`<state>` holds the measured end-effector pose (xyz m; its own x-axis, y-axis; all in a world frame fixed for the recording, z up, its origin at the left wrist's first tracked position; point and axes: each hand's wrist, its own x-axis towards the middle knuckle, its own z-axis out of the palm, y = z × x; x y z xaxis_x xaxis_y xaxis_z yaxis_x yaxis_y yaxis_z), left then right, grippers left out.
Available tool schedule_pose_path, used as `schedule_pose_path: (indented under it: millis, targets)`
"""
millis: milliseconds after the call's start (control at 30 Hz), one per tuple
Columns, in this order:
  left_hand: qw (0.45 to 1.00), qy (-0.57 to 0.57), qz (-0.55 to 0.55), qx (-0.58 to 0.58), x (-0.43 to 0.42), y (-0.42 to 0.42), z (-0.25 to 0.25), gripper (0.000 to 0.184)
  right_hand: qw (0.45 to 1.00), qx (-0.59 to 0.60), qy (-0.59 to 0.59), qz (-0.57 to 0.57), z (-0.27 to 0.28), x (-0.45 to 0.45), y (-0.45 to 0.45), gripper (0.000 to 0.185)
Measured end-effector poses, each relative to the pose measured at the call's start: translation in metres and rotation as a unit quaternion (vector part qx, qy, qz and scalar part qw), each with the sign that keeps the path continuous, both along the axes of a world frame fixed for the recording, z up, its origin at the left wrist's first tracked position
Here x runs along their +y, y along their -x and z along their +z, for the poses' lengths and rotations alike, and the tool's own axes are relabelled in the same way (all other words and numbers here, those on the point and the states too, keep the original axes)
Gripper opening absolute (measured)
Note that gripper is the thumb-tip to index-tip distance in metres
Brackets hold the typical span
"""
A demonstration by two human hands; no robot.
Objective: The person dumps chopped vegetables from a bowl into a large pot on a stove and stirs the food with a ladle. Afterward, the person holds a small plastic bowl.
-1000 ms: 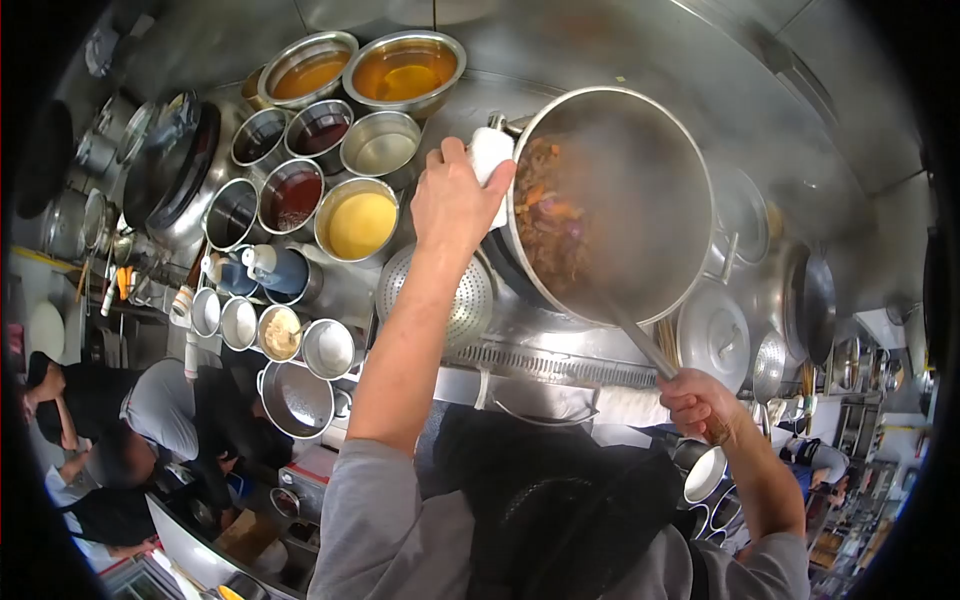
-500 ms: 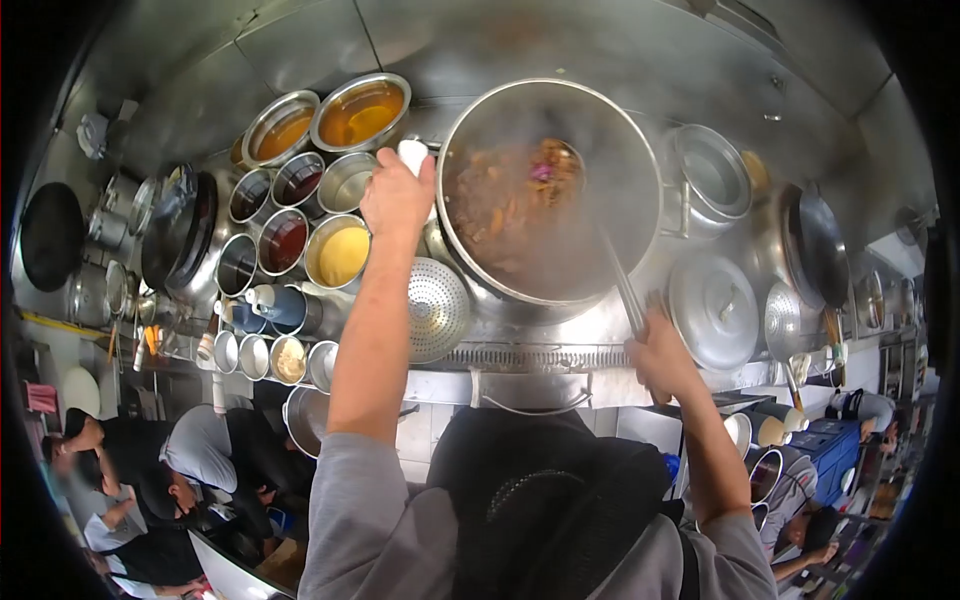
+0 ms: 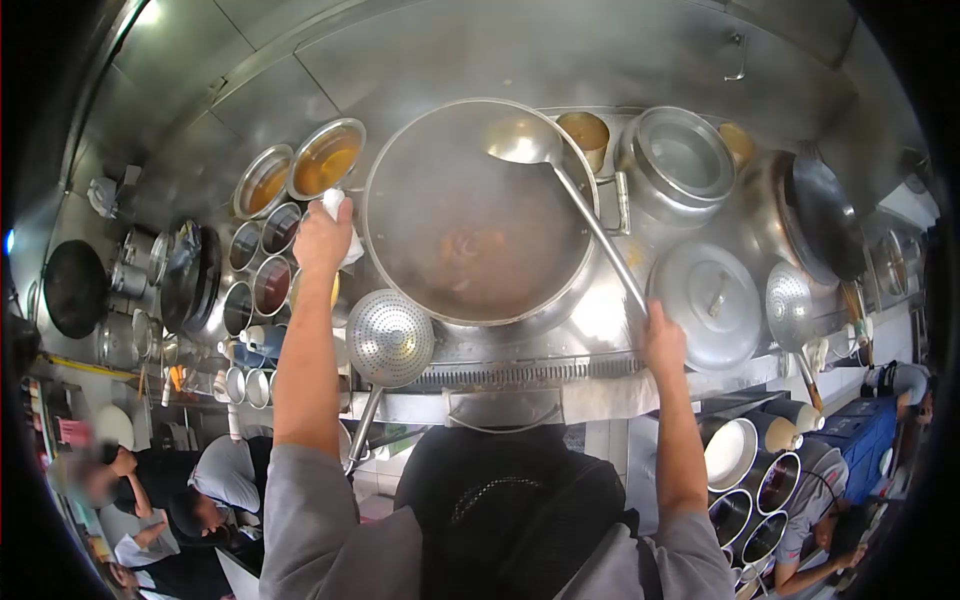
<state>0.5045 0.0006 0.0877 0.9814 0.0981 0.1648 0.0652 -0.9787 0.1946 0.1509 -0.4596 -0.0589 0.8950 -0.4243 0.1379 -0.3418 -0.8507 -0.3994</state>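
Observation:
A large steaming pot (image 3: 480, 290) stands on the metal stove, with brownish-orange food (image 3: 470, 250) dimly visible through the steam. My left hand (image 3: 323, 238) is closed around a white cloth (image 3: 352, 240) at the pot's left side; the handle under the cloth is hidden. My right hand (image 3: 664, 340), to the right of the pot, grips the long handle of a metal ladle (image 3: 525, 138). The ladle's bowl is raised over the far part of the pot, its rounded underside facing up. A perforated strainer (image 3: 390, 338) lies near the pot's front left.
Bowls of amber liquid (image 3: 325, 165) and several small sauce pots (image 3: 272, 283) stand at the left. To the right are a round lid (image 3: 706, 305), a lidded pot (image 3: 685, 155) and another strainer (image 3: 790, 300). People (image 3: 220, 475) are at lower left, one person (image 3: 825, 500) at lower right.
The ladle has come up out of the food and over the pot's far side. The view has shifted rightward, so the pot and my left hand appear farther left.

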Motion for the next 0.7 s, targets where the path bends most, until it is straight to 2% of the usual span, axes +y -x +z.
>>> schedule_pose_path:
  millis: [33, 100, 167, 267, 367, 400, 467, 633, 700]
  targets:
    - [1.000, -0.004, -0.003, 0.004, -0.001, -0.001, 0.002, 0.077, 0.999, 0.045, 0.001, -0.005, 0.005, -0.011, -0.013, 0.035]
    - [1.000, -0.019, 0.001, -0.001, -0.002, -0.007, 0.004, 0.077, 0.999, 0.041, -0.004, 0.000, 0.027, -0.020, -0.037, 0.029]
    - [0.998, -0.033, -0.007, 0.049, -0.002, -0.014, 0.012, 0.078, 0.996, 0.034, 0.041, 0.068, 0.038, -0.032, -0.061, 0.025]
    - [0.997, -0.038, -0.017, 0.064, -0.001, -0.048, 0.014, 0.082, 0.990, 0.028, 0.074, 0.115, 0.066, -0.052, -0.094, 0.022]
    - [0.992, -0.063, -0.032, 0.103, 0.016, -0.083, -0.007, 0.084, 0.986, 0.043, 0.086, 0.139, 0.094, -0.061, -0.115, 0.021]
    - [0.991, -0.030, 0.004, 0.131, 0.014, -0.075, -0.005, 0.084, 0.985, 0.029, 0.093, 0.145, 0.106, -0.061, -0.118, 0.021]
    - [0.993, -0.013, 0.010, 0.113, 0.015, -0.058, -0.004, 0.085, 0.984, 0.028, 0.104, 0.142, 0.118, -0.069, -0.121, 0.019]
    - [0.992, 0.117, 0.006, 0.037, 0.012, -0.010, 0.006, 0.082, 0.989, 0.036, 0.083, 0.120, 0.099, -0.070, -0.096, 0.022]
    - [0.993, 0.116, -0.014, 0.020, 0.015, -0.006, -0.001, 0.093, 0.990, 0.032, 0.072, 0.115, 0.105, -0.057, -0.086, 0.024]
